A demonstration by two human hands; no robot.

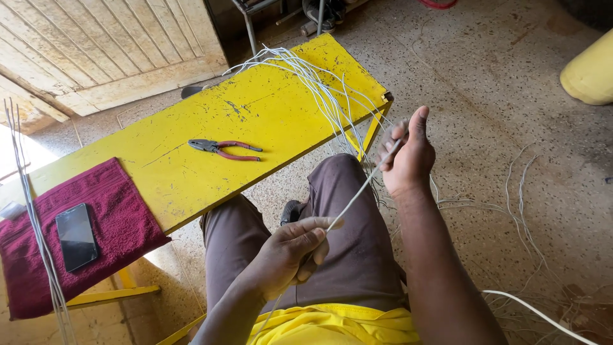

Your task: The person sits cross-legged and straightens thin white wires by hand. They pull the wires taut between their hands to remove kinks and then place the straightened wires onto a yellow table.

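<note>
My left hand (290,252) pinches a thin white wire (357,195) just above my lap. The same wire runs up and to the right into my right hand (405,156), whose fingers are curled around its other part with the thumb raised. The wire is pulled taut between both hands over my brown trousers (348,255). A bundle of similar white wires (319,89) lies across the far end of the yellow bench (191,185) and hangs off its edge behind my right hand.
Red-handled pliers (223,149) lie on the middle of the bench. A dark red cloth (121,230) at its left end carries a black phone (76,236). More white wires (38,230) cross the cloth, others lie on the speckled floor (523,185). A yellow container (590,70) stands at right.
</note>
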